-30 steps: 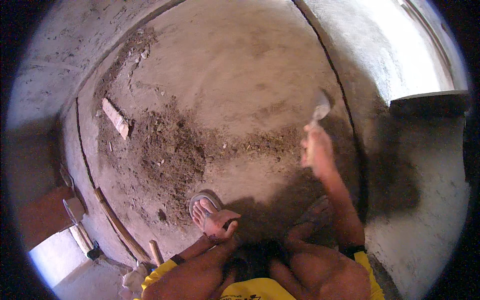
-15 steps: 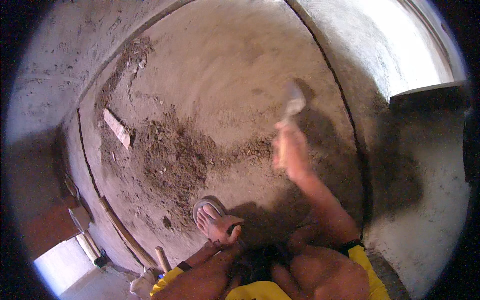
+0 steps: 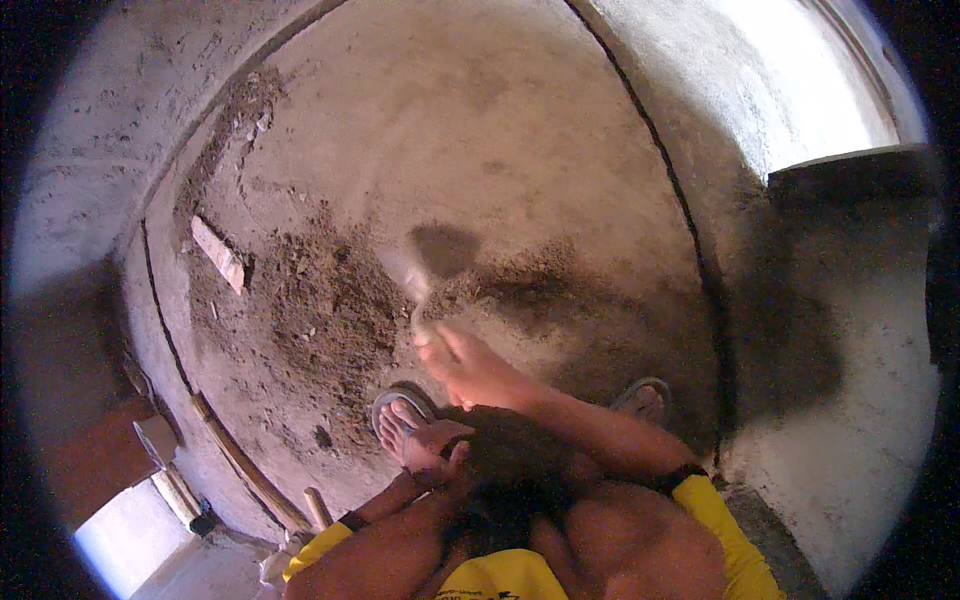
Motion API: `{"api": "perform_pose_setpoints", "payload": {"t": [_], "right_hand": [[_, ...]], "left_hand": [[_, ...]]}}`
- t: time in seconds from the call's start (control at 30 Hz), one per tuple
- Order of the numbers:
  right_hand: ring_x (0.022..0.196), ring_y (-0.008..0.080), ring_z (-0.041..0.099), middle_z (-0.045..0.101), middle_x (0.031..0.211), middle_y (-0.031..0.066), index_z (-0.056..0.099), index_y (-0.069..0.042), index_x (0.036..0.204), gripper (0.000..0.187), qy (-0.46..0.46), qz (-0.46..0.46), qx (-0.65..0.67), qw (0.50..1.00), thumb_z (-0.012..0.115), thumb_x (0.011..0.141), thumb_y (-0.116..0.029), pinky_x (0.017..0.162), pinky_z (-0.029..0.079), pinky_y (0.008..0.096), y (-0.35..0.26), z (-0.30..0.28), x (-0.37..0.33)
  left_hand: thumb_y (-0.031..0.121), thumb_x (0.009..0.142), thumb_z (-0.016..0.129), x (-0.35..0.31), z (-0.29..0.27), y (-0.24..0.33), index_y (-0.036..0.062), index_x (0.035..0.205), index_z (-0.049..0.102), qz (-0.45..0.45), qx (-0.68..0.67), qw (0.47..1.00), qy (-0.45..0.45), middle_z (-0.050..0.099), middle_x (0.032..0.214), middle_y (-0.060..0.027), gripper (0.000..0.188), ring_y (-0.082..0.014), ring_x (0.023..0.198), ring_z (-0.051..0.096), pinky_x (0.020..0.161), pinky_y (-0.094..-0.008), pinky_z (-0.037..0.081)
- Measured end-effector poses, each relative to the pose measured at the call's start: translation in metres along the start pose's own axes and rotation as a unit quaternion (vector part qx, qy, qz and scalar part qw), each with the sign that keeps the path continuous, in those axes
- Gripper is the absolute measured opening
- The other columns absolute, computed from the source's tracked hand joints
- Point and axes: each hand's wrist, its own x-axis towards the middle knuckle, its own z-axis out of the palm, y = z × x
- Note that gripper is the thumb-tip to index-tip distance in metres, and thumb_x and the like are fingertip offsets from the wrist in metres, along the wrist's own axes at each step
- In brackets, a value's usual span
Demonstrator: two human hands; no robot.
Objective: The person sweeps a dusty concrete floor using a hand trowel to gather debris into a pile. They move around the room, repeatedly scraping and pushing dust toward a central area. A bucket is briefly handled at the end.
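one trowel (image 3: 408, 278) is held by the closed right grip (image 3: 455, 362), lengthwise pointed toward the floor's (image 3: 500, 120) far edge, with loose soil (image 3: 325, 310) left of its blade; the left grip (image 3: 450, 464) cannot be judged.

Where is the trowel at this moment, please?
In the head view, the trowel is just left of centre, held in the right hand, close to the loose dirt.

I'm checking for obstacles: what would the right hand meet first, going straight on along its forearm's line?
Likely the loose dirt ahead and left of the right hand; the hand's height is unclear, so it may pass over.
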Motion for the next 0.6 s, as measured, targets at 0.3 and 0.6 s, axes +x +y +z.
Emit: {"api": "perform_pose_setpoints", "payload": {"t": [0.3, 0.6], "right_hand": [[0.058, 0.0101, 0.054, 0.054, 0.076, -0.0009, 0.056, -0.011, 0.113, 0.025, 0.438, 0.007, 0.017, 0.899, 0.054, 0.099, -0.032, 0.041, 0.044, 0.0293, 0.025, -0.155, -0.085], [0.099, 0.0366, 0.058, 0.06, 0.105, 0.0189, 0.056, 0.0, 0.108, 0.029, 0.206, -0.211, -0.338, 0.894, 0.054, 0.098, -0.028, 0.082, 0.048, 0.0465, 0.069, -0.005, -0.048]], "left_hand": [[0.028, 0.087, 0.06, -0.007, -0.003, -0.019, 0.0056, 0.1, 0.07, 0.037, -0.072, 0.996, -0.048, 0.07, 0.092, -0.0151, 0.027, -0.0343, 0.085, 0.069, 0.079, -0.0425, 0.055], [0.034, 0.086, 0.06, -0.013, 0.009, -0.031, 0.0055, 0.104, 0.07, 0.009, -0.06, 0.993, -0.106, 0.07, 0.097, -0.0153, 0.035, -0.0384, 0.096, 0.066, 0.091, -0.0483, 0.048]]}}
